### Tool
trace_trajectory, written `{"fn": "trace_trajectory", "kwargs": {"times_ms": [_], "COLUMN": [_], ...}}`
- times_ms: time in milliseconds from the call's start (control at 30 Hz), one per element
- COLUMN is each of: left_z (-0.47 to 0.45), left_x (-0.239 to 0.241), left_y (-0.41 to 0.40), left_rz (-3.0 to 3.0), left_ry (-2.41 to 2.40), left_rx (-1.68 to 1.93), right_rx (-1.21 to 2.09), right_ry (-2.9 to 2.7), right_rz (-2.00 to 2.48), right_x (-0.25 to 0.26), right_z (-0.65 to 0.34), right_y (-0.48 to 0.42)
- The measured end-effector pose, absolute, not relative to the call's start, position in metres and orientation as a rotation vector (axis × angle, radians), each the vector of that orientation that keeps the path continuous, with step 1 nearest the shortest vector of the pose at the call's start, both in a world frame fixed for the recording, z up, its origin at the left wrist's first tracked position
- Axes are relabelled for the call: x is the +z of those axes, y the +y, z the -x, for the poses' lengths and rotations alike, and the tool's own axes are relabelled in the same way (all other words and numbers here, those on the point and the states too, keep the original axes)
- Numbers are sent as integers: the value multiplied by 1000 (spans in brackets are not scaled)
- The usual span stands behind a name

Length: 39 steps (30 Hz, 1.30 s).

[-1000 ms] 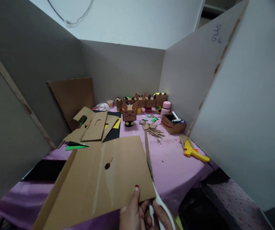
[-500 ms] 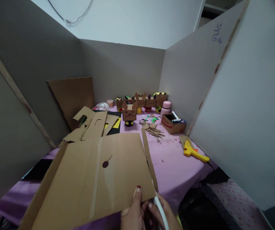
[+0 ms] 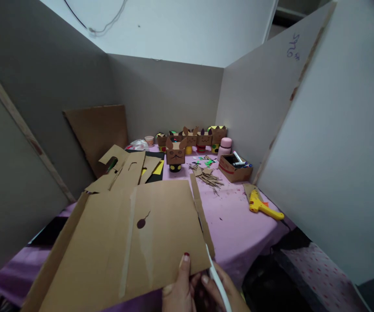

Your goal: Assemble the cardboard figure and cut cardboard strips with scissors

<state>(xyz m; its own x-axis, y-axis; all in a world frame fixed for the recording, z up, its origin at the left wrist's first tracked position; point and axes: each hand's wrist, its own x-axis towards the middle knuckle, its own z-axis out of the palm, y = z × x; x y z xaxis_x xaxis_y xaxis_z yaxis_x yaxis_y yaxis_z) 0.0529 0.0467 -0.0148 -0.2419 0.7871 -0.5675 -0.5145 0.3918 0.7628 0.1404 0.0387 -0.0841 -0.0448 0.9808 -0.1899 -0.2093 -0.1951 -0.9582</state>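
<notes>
"Where is the cardboard sheet lying?"

"It's stretching over the near side of the pink tablecloth, in front of the person."

"And the hands?"

"The left hand is pinching its near right corner, thumb on top, probably steadying it. The right hand is gripping the white scissors at the right edge, where a narrow strip is running alongside."

"Beyond that?"

"An eared box figure is standing past the sheet; rightward, a yellow glue gun is resting over a cardboard scrap, perhaps sparing the cloth."
</notes>
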Motion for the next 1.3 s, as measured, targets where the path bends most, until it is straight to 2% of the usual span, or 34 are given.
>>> {"fn": "trace_trajectory", "kwargs": {"times_ms": [167, 433, 867, 1300], "left_z": [-53, -54, -54, -47], "left_x": [-16, -33, -27, -41], "left_y": [49, 55, 54, 55], "left_rz": [-312, -63, -38, -74], "left_ry": [1397, 1169, 1175, 1100], "left_rx": [1269, 1407, 1430, 1382], "right_rx": [1462, 1486, 1398, 1505], "right_ry": [-963, -1099, -1008, -1005], "right_rz": [1150, 1002, 995, 969], "right_x": [-86, -78, -73, -95], "right_z": [-142, -149, -149, -139], "right_y": [39, 47, 43, 48]}}
